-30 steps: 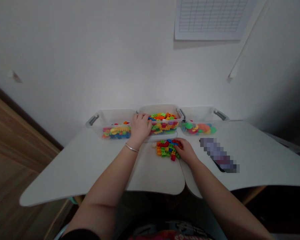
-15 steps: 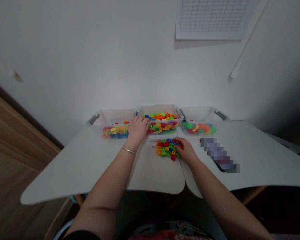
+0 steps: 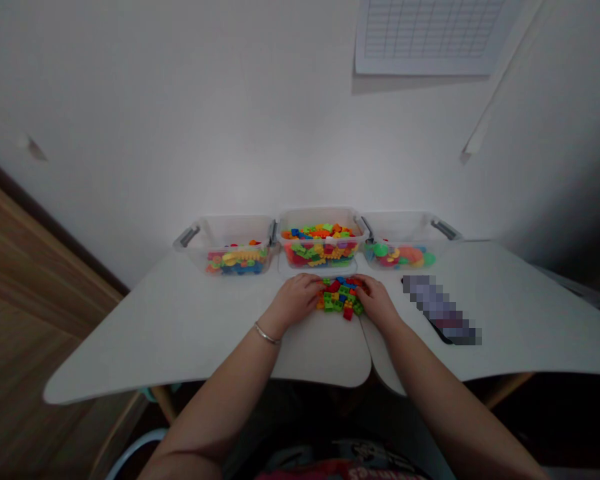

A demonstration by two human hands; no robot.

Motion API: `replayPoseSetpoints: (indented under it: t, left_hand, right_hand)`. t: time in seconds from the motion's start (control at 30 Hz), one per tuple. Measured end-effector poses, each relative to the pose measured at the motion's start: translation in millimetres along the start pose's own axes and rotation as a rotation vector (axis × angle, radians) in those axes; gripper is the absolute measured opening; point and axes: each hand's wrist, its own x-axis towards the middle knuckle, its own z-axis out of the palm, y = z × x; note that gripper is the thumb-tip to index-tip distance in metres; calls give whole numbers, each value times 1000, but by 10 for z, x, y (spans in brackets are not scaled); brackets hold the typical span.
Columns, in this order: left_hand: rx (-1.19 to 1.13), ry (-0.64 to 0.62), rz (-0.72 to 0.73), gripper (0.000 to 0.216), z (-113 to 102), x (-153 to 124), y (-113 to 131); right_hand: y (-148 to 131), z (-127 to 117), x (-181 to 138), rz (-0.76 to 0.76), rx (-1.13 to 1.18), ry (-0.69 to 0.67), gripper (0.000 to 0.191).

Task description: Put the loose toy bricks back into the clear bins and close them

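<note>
A heap of toy building bricks [image 3: 337, 300] in red, green, orange, yellow and blue lies on the white table, between my two hands. My left hand [image 3: 298, 297] rests at the heap's left side, fingers stretched over its edge bricks. At the right side, my right hand [image 3: 376, 301] curves its fingers against the bricks. Neither hand has a brick lifted off the table, and the undersides of both are hidden. Just behind the heap stands a clear plastic bin [image 3: 323, 257] full of colourful bricks.
Another clear bin [image 3: 237, 260] with toy pieces stands to the left, and a third bin [image 3: 403, 255] with rounder pieces to the right. A blurred-out phone [image 3: 440, 310] lies right of my right hand. The wall [image 3: 180, 133] rises behind the bins.
My left hand has come away from the gap between the left and middle bins, toward me and to the right, onto the heap's left edge. My right hand stays at the heap.
</note>
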Motion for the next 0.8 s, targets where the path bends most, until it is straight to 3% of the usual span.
replayPoseSetpoints:
  t: [0.17,0.37,0.8]
  left_hand:
    - [-34,2,-52,30,54,-59,-100]
    - [-125,57,-95,26,120,-104,-225]
    - [-184,97,-93,29,151,-108,-242]
  right_hand:
    - [-17,-26,4,-3,-98,-6,36]
    - [-79,-91,-3,106,-241,-15,34]
    - [-102,-51,46,167,-201,45,22]
